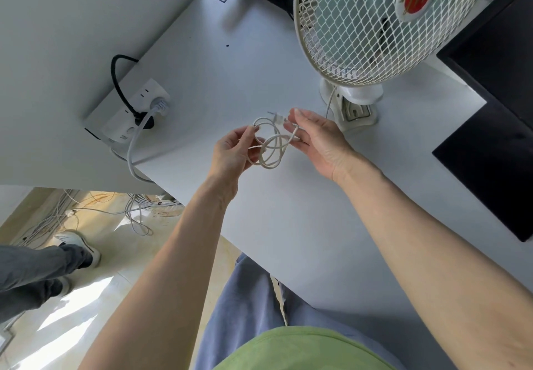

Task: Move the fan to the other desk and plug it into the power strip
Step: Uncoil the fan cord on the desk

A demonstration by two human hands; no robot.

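Left hand (230, 150), fingers curled around one side of a small coil of white cord (269, 146), pinching the loops. Right hand (317, 141), fingers loosely bent, thumb and forefinger gripping the far side of the coil, close to the plug (277, 116), prongs pointing away and left. Both hands raised just above a pale desk (230, 66). From the coil, cord trailing right and up to the base of the white fan (375, 17), already standing on this desk, just beyond the right hand. Power strip (129, 113) off to the left at the desk's edge, well apart from the plug, already holding a black plug and a grey one; free sockets at its far end. Left hand nearer the strip, plug nearer the right hand. Probable next need: loosening the coil, then carrying the plug leftward. Black monitor (496, 139) at right.
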